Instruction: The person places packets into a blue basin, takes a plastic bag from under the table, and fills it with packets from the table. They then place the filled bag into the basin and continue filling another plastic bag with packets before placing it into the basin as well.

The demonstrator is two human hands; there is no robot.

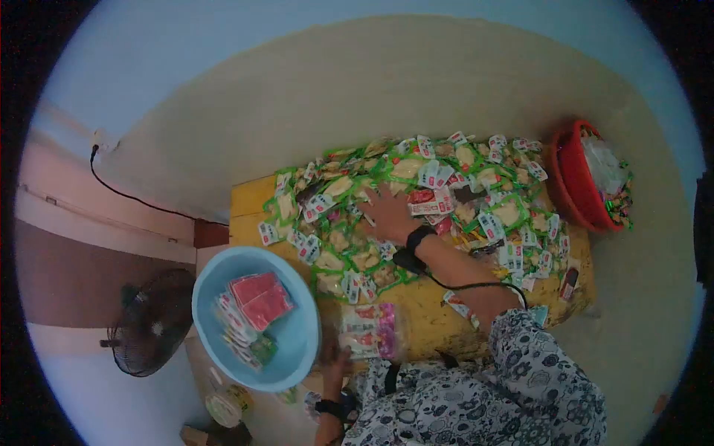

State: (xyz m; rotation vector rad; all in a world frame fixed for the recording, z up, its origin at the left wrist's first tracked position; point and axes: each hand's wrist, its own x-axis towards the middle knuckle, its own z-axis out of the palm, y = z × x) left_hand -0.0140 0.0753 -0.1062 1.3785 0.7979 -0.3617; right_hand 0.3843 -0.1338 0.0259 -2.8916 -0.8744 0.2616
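Note:
My right hand (390, 214) reaches over the pile of small green-edged clear food packets (357, 256), its fingers spread on top of them. Just beyond its fingers lies a red-and-white packet (431, 202). At the near edge of the table, a clear plastic bag (370, 331) with pink printing lies flat, and packets show inside. My left hand (337, 364) is low at the bag's left edge, with its fingers closed there, partly dark and hidden. Beside that hand stands a light blue basin (311, 327) with red packets (260, 299) and several white-and-green ones inside.
The yellow table (435, 327) stands against the wall. Red baskets (584, 178) holding wrapped items and a clear bag are at its far right. A black fan (152, 323) is left of the basin. A round tub (227, 405) sits below it. A cord hangs from a wall socket (103, 140).

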